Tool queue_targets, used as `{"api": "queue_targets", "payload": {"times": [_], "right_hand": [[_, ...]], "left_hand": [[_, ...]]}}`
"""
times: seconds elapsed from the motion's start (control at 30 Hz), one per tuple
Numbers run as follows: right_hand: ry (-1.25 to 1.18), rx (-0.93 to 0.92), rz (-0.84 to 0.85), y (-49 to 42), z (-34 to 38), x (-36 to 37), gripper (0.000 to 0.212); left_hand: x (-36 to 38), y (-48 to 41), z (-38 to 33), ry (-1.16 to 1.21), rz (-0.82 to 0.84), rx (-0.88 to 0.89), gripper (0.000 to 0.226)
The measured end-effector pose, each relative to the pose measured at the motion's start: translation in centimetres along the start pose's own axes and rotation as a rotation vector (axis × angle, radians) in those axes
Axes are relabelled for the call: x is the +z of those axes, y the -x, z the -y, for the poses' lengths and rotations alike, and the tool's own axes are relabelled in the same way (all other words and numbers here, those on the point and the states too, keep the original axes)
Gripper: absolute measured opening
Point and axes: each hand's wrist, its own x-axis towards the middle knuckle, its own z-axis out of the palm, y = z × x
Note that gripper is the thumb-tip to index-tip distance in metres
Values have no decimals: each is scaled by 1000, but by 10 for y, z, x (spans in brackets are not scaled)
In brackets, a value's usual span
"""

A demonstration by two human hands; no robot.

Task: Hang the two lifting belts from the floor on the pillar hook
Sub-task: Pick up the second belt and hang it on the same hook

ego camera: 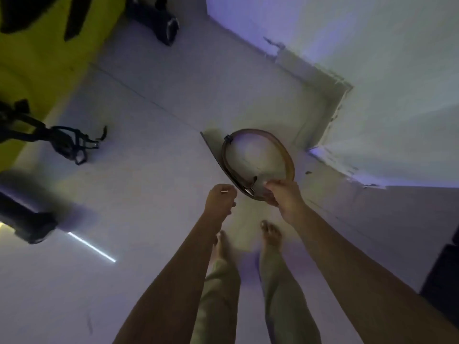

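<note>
A brown leather lifting belt (285, 152) lies curled in a loop on the pale floor, close to the corner of a white pillar (387, 95). Its buckle end points toward me. My right hand (285, 197) grips the near edge of the loop beside the buckle. My left hand (219, 199) hovers just left of the buckle, fingers curled loosely, holding nothing. A second belt is not distinguishable; a thin dark strip (211, 152) runs along the loop's left side. No hook is in view.
Black straps and a handle attachment (72, 145) lie on the floor at left. A dark cylindrical bag (159, 21) sits at the top and another dark object (27, 219) at the left edge. A yellow mat (37, 70) covers the upper left. My bare feet (248, 239) stand just behind the belt.
</note>
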Motion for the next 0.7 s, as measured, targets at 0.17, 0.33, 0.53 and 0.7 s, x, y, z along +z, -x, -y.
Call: {"api": "queue_targets", "payload": {"times": [0.17, 0.33, 0.53, 0.7], "right_hand": [[-28, 90, -4, -128, -51, 22, 28], [-86, 128, 40, -209, -87, 17, 28], [-60, 68, 7, -238, -111, 11, 31], [-223, 107, 2, -238, -113, 4, 14]], "left_hand": [[41, -120, 41, -330, 20, 164, 29], [67, -226, 73, -933, 22, 429, 38], [74, -290, 79, -1489, 220, 632, 45], [71, -302, 73, -1545, 306, 767, 36]]}}
